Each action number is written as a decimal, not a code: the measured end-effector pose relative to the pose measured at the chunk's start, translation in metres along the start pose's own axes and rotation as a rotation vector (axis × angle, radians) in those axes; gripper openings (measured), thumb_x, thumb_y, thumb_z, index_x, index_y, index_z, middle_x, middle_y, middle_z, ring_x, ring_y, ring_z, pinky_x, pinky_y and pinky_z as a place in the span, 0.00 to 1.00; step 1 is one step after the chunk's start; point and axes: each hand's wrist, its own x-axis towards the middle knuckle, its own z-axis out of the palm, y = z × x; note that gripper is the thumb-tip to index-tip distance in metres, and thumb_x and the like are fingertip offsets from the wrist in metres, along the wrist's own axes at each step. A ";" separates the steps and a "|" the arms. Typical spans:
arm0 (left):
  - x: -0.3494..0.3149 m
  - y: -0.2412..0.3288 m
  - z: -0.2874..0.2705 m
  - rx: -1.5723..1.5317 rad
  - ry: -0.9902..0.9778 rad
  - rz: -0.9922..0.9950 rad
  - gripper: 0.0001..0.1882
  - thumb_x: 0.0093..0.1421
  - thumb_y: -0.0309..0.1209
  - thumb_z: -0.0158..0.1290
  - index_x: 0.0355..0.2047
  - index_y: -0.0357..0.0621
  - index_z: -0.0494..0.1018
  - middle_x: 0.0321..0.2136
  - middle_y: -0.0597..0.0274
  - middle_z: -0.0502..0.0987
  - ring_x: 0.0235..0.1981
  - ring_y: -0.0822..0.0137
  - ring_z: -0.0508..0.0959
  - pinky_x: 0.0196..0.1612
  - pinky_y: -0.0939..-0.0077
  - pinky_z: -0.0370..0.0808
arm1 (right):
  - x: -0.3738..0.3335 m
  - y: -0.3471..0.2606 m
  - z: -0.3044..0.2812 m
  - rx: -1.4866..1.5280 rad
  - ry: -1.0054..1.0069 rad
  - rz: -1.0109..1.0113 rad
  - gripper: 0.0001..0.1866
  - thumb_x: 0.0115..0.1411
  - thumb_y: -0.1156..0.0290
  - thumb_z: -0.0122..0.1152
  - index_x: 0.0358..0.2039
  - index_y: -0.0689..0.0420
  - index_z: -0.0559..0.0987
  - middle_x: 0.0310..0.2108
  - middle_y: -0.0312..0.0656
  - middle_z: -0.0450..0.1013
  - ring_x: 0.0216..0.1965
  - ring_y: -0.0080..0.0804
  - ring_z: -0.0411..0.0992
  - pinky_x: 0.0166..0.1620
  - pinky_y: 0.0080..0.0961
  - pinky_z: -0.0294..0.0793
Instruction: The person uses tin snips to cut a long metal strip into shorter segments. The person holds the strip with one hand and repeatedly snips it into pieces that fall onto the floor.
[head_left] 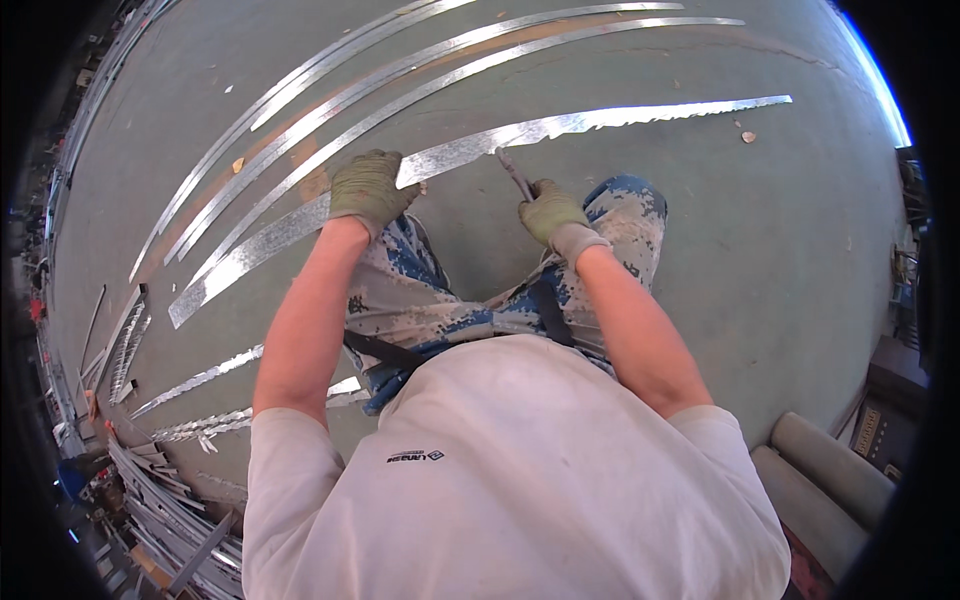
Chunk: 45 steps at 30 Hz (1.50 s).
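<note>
A long, shiny sheet-metal strip (460,151) crosses in front of me, above the floor or on it; I cannot tell which. Its near edge is jagged and bent along the right part, and smooth toward the left end. My left hand (368,188), in a green work glove, is closed over the strip left of its middle. My gloved right hand (552,211) grips a slim, dark hand tool that looks like pliers (513,172). The tool's tip meets the strip's near edge where the jagged part begins. Its handles are mostly hidden in my palm.
Several smooth metal strips (420,50) lie on the green floor (770,240) beyond the held one. Jagged strips (205,428) lie at the lower left, near a pile of metal profiles (180,500). Grey rolls (830,460) stand at the lower right. Dry leaves (748,137) are scattered about.
</note>
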 end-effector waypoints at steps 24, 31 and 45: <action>0.022 0.006 0.045 -0.022 -0.027 -0.006 0.15 0.57 0.38 0.62 0.44 0.48 0.79 0.43 0.53 0.84 0.48 0.48 0.84 0.49 0.52 0.79 | 0.028 0.035 -0.014 0.531 -0.537 0.189 0.21 0.73 0.61 0.60 0.61 0.58 0.78 0.43 0.45 0.82 0.35 0.36 0.81 0.31 0.34 0.80; 0.025 0.013 0.044 -0.031 -0.094 -0.030 0.24 0.58 0.39 0.63 0.55 0.51 0.79 0.48 0.52 0.83 0.52 0.48 0.83 0.56 0.52 0.78 | 0.000 0.024 0.036 0.723 -0.606 0.079 0.24 0.75 0.51 0.58 0.62 0.54 0.76 0.37 0.39 0.79 0.28 0.29 0.76 0.26 0.30 0.75; 0.027 0.013 0.044 -0.008 -0.126 -0.047 0.26 0.57 0.42 0.64 0.57 0.51 0.79 0.49 0.52 0.84 0.52 0.47 0.83 0.55 0.53 0.79 | 0.009 0.026 0.066 0.775 -0.587 0.015 0.23 0.75 0.50 0.57 0.57 0.54 0.79 0.34 0.36 0.79 0.29 0.27 0.76 0.29 0.27 0.75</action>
